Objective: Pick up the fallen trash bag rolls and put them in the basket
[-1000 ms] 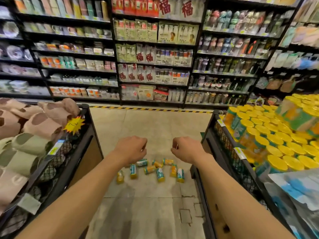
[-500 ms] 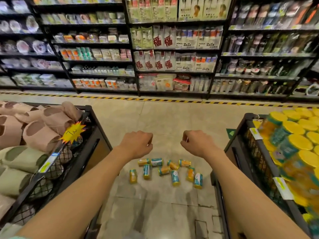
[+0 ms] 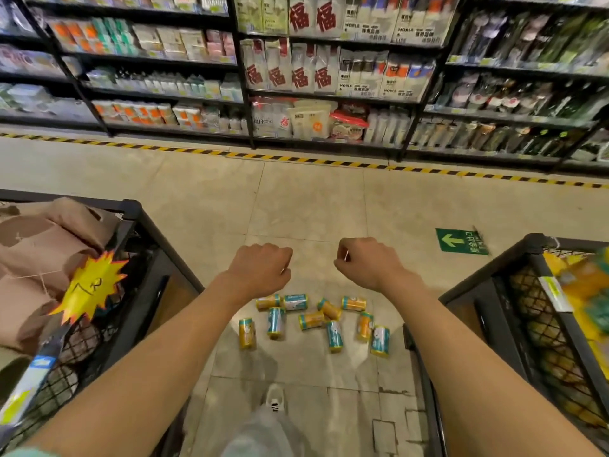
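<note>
Clearly nothing is picked up yet: left hand (image 3: 258, 270) and right hand (image 3: 369, 263) hover as empty fists above the trash bag rolls (image 3: 316, 319), scattered on the floor (image 3: 313, 206). Next, crouch and uncurl; the basket (image 3: 534, 258) of matching rolls stands at three o'clock.

The right basket (image 3: 514, 258) runs off the frame edge — its yellow contents (image 3: 580, 285) blurred.

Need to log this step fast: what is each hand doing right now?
Left hand: closed in a fist, holding nothing.
Right hand: closed in a fist, holding nothing.
Trash bag rolls lie untouched on the floor.
</note>
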